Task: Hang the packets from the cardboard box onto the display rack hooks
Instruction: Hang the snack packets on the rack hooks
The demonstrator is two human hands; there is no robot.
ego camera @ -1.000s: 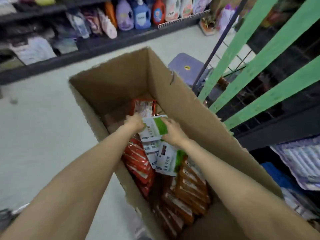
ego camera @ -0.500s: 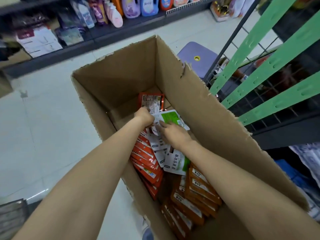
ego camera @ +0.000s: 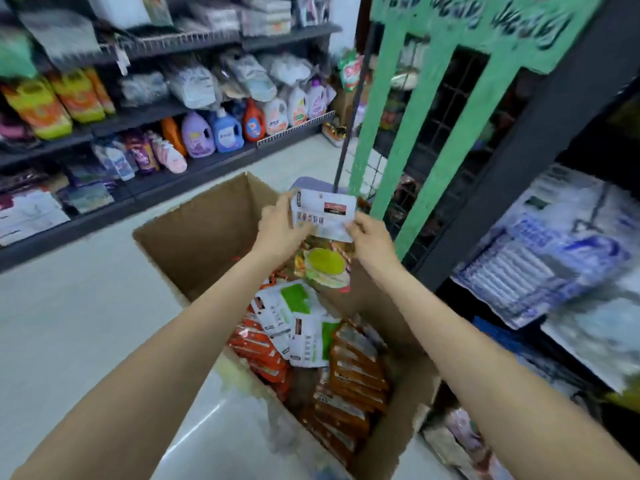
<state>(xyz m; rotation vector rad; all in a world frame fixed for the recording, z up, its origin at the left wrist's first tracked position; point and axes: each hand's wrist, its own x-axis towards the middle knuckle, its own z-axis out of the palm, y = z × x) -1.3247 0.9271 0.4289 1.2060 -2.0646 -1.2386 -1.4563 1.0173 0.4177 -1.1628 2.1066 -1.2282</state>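
Note:
Both my hands hold one white packet [ego camera: 323,213] up above the far end of the open cardboard box [ego camera: 201,230]. My left hand [ego camera: 280,225] grips the packet's left side and my right hand [ego camera: 369,233] pinches its lower right corner. Under it hangs or lies a packet with a green round patch [ego camera: 325,263]. The box holds several white-and-green packets [ego camera: 298,320] and rows of orange and red packets [ego camera: 353,375]. The green display rack [ego camera: 446,147] with its wire grid stands just right of the packet.
A dark shelf [ego camera: 540,109] with blue-and-white packaged goods [ego camera: 561,251] runs along the right. Across the pale floor [ego camera: 69,323], shelves carry detergent bottles [ego camera: 225,131] and bags. A purple stool [ego camera: 311,185] sits behind the box, partly hidden.
Both hands have risen out of the box with a white packet, and my view has tilted up toward the rack and the shelves.

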